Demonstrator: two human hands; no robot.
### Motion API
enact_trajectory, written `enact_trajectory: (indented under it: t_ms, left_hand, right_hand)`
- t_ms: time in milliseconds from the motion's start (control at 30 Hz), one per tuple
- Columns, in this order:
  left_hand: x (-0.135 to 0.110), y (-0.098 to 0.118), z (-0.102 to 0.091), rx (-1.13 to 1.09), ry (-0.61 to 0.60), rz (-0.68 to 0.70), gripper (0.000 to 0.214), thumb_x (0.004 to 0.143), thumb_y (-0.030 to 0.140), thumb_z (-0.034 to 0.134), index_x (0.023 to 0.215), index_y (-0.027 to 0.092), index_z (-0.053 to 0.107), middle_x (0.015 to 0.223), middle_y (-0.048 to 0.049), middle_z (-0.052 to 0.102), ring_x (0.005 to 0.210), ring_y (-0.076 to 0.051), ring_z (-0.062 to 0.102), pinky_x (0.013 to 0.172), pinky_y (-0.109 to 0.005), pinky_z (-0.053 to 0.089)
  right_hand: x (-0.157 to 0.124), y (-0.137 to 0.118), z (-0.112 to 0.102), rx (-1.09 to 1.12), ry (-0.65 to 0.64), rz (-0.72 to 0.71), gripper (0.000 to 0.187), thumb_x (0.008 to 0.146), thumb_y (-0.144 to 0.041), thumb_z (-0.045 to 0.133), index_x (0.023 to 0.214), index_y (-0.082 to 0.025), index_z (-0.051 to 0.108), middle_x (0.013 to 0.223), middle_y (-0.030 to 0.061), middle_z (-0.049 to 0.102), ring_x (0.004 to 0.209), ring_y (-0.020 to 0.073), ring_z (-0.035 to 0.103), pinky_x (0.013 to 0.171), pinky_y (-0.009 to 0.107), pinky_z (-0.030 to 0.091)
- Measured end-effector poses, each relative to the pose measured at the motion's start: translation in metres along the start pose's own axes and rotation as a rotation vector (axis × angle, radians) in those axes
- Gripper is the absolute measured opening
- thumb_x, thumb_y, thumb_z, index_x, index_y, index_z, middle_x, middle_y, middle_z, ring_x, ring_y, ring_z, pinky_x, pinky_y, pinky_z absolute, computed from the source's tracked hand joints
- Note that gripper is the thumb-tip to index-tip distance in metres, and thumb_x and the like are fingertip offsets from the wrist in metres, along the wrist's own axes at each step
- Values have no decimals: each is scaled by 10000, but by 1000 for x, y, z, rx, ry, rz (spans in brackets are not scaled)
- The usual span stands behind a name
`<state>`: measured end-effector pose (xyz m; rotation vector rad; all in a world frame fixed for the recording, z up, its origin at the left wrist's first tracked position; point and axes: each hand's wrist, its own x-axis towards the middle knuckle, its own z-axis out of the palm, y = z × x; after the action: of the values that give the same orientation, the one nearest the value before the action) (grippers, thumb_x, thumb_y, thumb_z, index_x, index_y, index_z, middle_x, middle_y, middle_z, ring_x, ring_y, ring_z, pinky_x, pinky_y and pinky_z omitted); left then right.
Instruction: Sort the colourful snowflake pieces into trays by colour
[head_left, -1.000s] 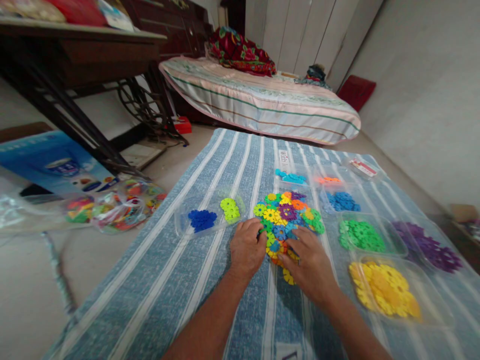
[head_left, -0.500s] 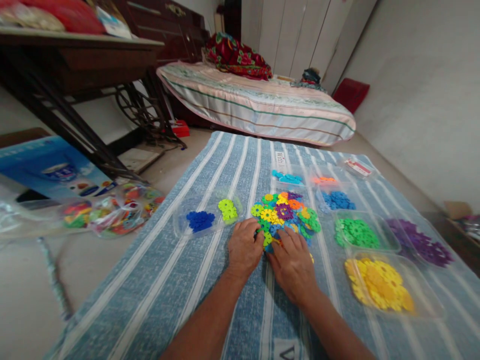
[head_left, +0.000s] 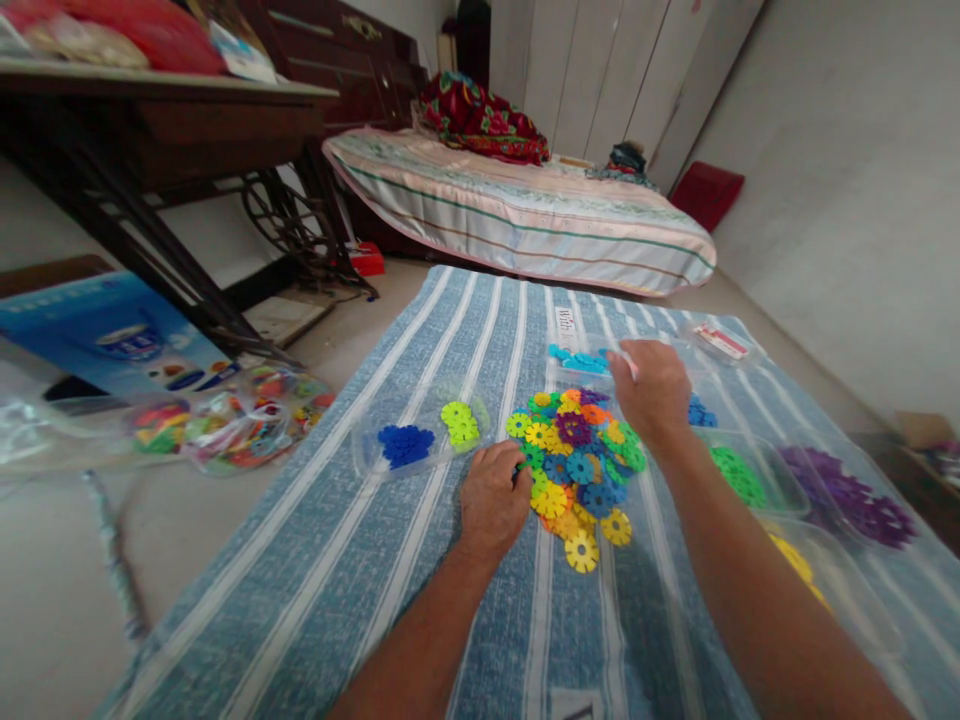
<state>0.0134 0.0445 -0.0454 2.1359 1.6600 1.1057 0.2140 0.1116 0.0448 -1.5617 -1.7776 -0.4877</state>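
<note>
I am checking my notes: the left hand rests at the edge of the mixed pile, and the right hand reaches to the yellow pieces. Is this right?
Not quite. In the head view the right hand reaches beyond the mixed pile toward the light blue pieces, not the yellow ones. The left hand does rest at the pile's edge.

Both forearms are being shown bare up to frame edge; no sleeves, watch or rings are being seen. Left hand (head_left: 493, 497) & right hand (head_left: 651, 390): ungloved, nails being kept short. Nothing else of the body is being shown.
</note>
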Motion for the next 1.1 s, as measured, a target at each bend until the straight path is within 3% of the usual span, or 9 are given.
enact_trajectory:
  t_ms: [100,233,367,467,733,1100]
  left_hand:
    - [0,1,-1,1,-1,-15,89,755,139,571,785,211,615,973,-37,675,935,-199,586,869,-369,470]
    - [-1,1,0,0,-10,-5,97,750,121,581,796,199,613,974,-40,676,944,-201,586,873,-366,466]
    - [-1,1,1,2,-4,9,88,762,129,578,809,193,615,982,-45,679,967,-204,587,892,-370,459]
    - [-1,1,0,9,-9,4,92,765,134,572,813,198,616,990,-43,680,974,-201,589,895,-369,461]
    - [1,3,0,25,-16,-11,91,767,143,561,795,205,621,985,-48,679,959,-203,595,902,-378,459]
    - [3,0,0,45,-17,21,101,782,160,532,800,196,624,984,-65,682,962,-214,598,895,-379,462]
  right_hand:
    - [-2,-3,1,34,-29,39,272,877,-331,468,925,-146,662,879,104,664,884,229,574,823,363,435]
    - [-59,-29,-2,186,-226,-19,218,868,-291,487,797,-190,668,864,72,665,896,199,584,842,344,452]
    - [-112,-55,-9,179,-345,-97,196,803,-321,592,894,-165,669,1077,130,619,1098,273,514,923,434,429]
    - [-129,-67,-13,132,-411,-138,270,770,-321,639,979,-150,648,1192,156,569,1202,325,430,960,493,397]
    - [-142,-70,-12,135,-318,-149,168,865,-227,512,943,-162,645,1140,125,611,1200,281,456,989,483,378]
    - [-146,-63,-30,279,-153,-133,172,860,-137,499,927,-188,649,993,92,666,1088,230,561,912,445,476]
